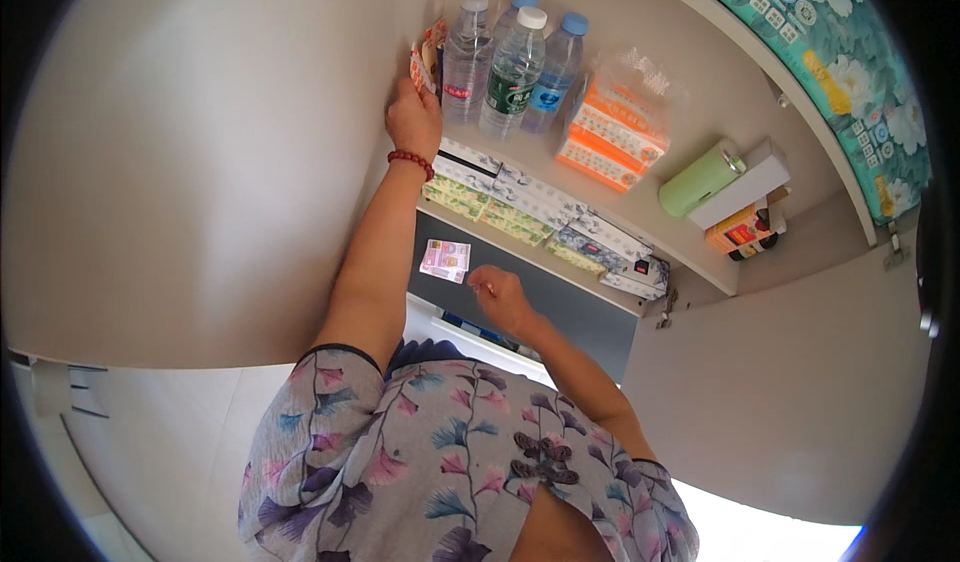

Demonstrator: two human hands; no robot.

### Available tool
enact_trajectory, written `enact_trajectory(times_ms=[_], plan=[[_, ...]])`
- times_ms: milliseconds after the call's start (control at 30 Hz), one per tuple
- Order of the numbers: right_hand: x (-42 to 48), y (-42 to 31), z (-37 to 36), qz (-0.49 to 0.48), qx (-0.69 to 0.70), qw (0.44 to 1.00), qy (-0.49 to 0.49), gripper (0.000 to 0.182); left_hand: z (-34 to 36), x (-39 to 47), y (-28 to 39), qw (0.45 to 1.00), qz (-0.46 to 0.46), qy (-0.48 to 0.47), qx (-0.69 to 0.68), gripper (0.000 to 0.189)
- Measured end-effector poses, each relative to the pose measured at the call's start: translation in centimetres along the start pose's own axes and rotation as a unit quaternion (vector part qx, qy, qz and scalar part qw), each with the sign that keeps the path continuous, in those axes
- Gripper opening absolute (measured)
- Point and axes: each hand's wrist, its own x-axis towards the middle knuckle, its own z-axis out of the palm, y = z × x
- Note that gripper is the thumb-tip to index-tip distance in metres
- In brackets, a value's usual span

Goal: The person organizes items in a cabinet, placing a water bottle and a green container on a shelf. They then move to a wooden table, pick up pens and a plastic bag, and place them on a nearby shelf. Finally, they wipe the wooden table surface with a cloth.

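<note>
My left hand [415, 117], with a red bead bracelet [412, 160] on the wrist, reaches to the far left of the cupboard shelf. Its fingers grip a red-and-white printed packet [421, 68] beside the water bottles; part of the packet is hidden. Over the dark counter [559, 303] hangs my right hand [501, 298], fingers curled in and nothing visible in them. Just left of it, pink printed paper slips [445, 261] lie overlapping on the counter.
Several water bottles [513, 74] stand beside orange tissue packs [616, 132]. Farther right are a green tumbler [699, 179] and a white box [742, 185]. Patterned boxes [536, 196] fill the lower shelf. Cupboard doors [187, 172] rise at both sides; a tissue bale [847, 74] sits upper right.
</note>
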Motion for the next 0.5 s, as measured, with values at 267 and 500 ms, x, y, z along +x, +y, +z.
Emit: enact_trajectory(times_ms=[267, 500], plan=[[4.3, 0.5, -1.3, 0.071, 0.178, 0.978, 0.078, 0.016, -2.3, -1.4, 0.1, 0.996, 0.032, 0.039, -0.072, 0.02], [6.9, -5.0, -3.9, -0.03, 0.021, 0.978, 0.207, 0.037, -6.6, -4.2, 3.5, 0.948, -0.089, -0.142, -0.269, 0.012]])
